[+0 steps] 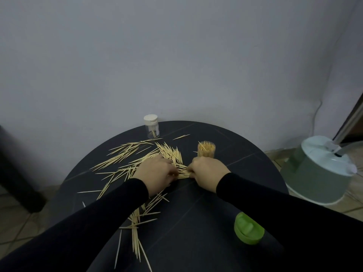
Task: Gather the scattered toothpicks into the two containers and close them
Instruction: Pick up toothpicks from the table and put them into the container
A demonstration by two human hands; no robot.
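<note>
Pale wooden toothpicks (129, 152) lie scattered over the round black table (245, 169), from its far left down to the front edge. My left hand (155, 172) and my right hand (206, 173) face each other at the table's middle, fingers curled, pinching one small bundle of toothpicks (183, 173) between them. Just behind my right hand stands an open clear container (206, 150), full of upright toothpicks. A second clear container with a white lid (151, 126) stands at the far edge, holding only a few. A green lid (248, 230) lies by my right forearm.
A pale green and white appliance (322, 171) with a cable stands on the tiled floor to the right of the table. A plain grey wall rises right behind the table. A dark piece of furniture (17, 173) stands at the left.
</note>
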